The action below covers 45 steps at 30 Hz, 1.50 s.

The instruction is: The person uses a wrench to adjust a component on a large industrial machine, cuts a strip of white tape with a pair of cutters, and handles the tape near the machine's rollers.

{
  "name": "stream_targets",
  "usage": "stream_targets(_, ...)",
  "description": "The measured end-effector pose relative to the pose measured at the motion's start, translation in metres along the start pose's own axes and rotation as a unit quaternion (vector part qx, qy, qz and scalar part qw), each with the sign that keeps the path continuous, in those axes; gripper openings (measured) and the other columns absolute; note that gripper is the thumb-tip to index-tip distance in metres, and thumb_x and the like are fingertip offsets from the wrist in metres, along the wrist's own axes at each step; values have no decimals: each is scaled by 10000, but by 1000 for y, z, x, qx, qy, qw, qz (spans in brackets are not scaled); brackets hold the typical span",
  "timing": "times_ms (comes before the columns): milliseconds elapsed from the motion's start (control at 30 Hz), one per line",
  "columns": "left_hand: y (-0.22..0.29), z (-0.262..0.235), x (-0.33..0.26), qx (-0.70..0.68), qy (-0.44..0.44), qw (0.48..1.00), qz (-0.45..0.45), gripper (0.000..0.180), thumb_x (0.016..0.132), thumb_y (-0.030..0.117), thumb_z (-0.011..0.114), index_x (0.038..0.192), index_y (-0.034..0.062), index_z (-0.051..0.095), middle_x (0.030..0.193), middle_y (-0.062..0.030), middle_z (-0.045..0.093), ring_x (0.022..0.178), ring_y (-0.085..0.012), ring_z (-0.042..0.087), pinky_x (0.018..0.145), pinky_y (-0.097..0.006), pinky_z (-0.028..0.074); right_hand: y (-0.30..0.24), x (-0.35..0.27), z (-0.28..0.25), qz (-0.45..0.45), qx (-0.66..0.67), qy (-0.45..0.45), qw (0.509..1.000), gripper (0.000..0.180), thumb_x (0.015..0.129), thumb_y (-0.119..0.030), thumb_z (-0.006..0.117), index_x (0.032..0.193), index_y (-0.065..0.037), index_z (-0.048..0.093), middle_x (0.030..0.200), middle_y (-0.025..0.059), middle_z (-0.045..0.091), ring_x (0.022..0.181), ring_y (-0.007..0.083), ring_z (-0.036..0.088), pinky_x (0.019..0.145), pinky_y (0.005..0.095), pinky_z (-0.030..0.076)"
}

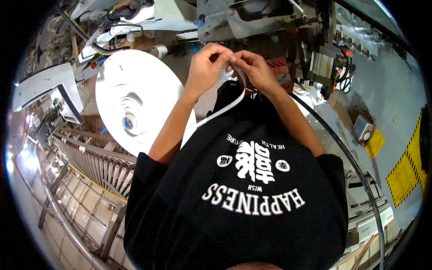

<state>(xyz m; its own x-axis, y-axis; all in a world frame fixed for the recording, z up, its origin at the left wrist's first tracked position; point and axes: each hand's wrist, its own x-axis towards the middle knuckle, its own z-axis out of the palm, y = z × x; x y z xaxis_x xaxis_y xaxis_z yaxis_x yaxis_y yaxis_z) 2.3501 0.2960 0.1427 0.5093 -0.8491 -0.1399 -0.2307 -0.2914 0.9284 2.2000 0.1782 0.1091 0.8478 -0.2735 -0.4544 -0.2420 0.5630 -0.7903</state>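
A narrow white strip [228, 107] runs from the rim of a large white reel [153, 85] across my front and curves up to my hands. My left hand [207, 68] has its thumb and forefinger pinched on the end of the strip. My right hand [254, 69] meets it, fingertips touching, and pinches the same strip just beside. Fingers cover most of the strip's end, so its exact shape there is hidden. On the left, close to my left forearm, the reel stands tilted with a stepped hub [130, 119] in its middle.
A metal machine [265, 20] is at the far side, beyond my hands. To the right hangs a thick black cable [357, 153], near a small grey device [362, 129] and yellow-and-black panels [402, 180]. A ribbed metal rack [96, 157] stands at the left.
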Motion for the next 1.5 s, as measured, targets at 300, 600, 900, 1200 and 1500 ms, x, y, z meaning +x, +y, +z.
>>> stream_targets(300,-27,13,-3,-462,173,860,-134,158,1050,173,653,1064,21,696,940,-47,688,795,-156,643,826,-337,537,-6,4,8,21,129,53,990,232,1074,-237,620,1175,-31,657,1029,87,748,878,174,723,798,315,592)
stream_targets(600,-23,5,-36,163,43,984,-60,515,1030,459,604,1375,76,600,1196,-215,725,1039,-381,719,903,-457,552,-17,-1,-12,-82,212,95,969,214,1092,-207,570,1252,-65,561,1250,206,708,1139,304,715,979,409,576)
stream_targets(900,12,21,-58,232,-32,972,-25,297,1044,358,576,966,100,702,708,-160,700,636,-373,699,577,-502,544,-82,-40,-68,-180,-314,119,925,297,925,-28,776,1201,-3,669,1107,127,732,1037,221,716,902,357,595)
stream_targets(1200,17,-12,-44,299,-21,953,35,279,1021,346,573,1000,104,710,719,-132,724,699,-341,743,592,-474,569,-134,-56,-32,-261,-721,41,641,231,828,-77,812,1051,-100,752,1146,49,743,1099,275,686,960,415,542)
stream_targets(1500,-13,-3,-44,362,-46,930,36,208,1000,299,575,999,117,677,744,-112,723,691,-325,741,588,-462,576,-157,-63,12,-212,-829,22,517,692,745,-289,850,1400,-200,643,1475,17,585,1403,269,494,1196,471,377)
